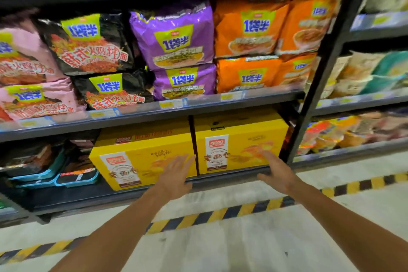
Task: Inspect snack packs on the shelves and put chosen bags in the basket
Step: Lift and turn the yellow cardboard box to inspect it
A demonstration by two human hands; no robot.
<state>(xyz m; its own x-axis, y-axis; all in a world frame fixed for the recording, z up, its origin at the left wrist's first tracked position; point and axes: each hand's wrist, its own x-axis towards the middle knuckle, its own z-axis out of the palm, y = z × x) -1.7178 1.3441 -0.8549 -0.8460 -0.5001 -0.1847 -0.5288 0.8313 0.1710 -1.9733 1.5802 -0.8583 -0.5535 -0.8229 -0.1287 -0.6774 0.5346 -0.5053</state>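
My left hand (pixel 174 174) reaches forward with straight fingers in front of the left yellow carton (pixel 136 152) on the bottom shelf, holding nothing. My right hand (pixel 277 172) is stretched out the same way before the right yellow carton (pixel 238 141); whether either hand touches a carton is unclear. On the shelf above stand big snack packs: pink (pixel 24 57), black (pixel 88 44), purple (pixel 174 35) and orange (pixel 249 28) bags, stacked two high. No basket is in view.
A black shelf post (pixel 324 68) divides this bay from more bags to the right (pixel 362 73). Teal-edged trays (pixel 77 174) sit at the lower left. A yellow-black hazard stripe (pixel 220 214) runs across the pale floor below the shelves.
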